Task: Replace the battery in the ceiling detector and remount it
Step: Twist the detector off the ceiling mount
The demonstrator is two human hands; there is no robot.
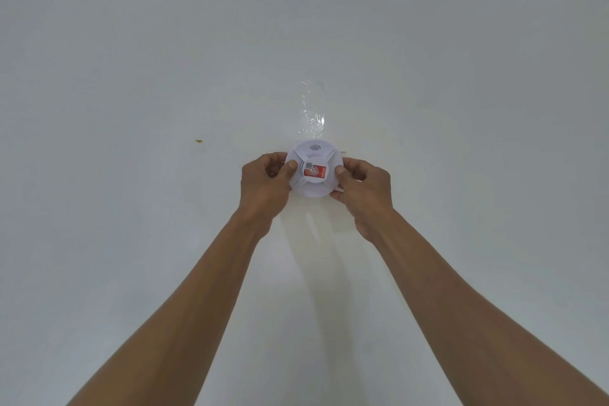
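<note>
Head view, looking up. Both bare forearms rise from the lower corners of the frame and converge on a round white detector (pixel 312 169) set against the pale ceiling (pixel 131 43).

The left hand (pixel 265 183) grips the detector's left edge: the thumb (pixel 290 168) lies across the front face, pointing toward the centre, while the remaining fingers curl behind the rim, closed on the housing. The right hand (pixel 362 189) mirrors it on the right edge, thumb tip pressed on the front face and the other fingers wrapped under and behind the lower right rim, likewise clamped on the housing. Both wrists are nearly straight, with the arms fully extended.

The detector is a domed white disc with raised ribs radiating from a central round cap. A red and white sticker (pixel 314 171) sits on the cap. Curved slot markings (pixel 315 147) show on the upper face. Whether the body is seated flush to the ceiling cannot be told.

A strip of clear crinkled tape (pixel 312 119) runs up the ceiling from behind the detector's upper edge. A small yellow-brown speck (pixel 198 141) marks the ceiling well to the left.
</note>
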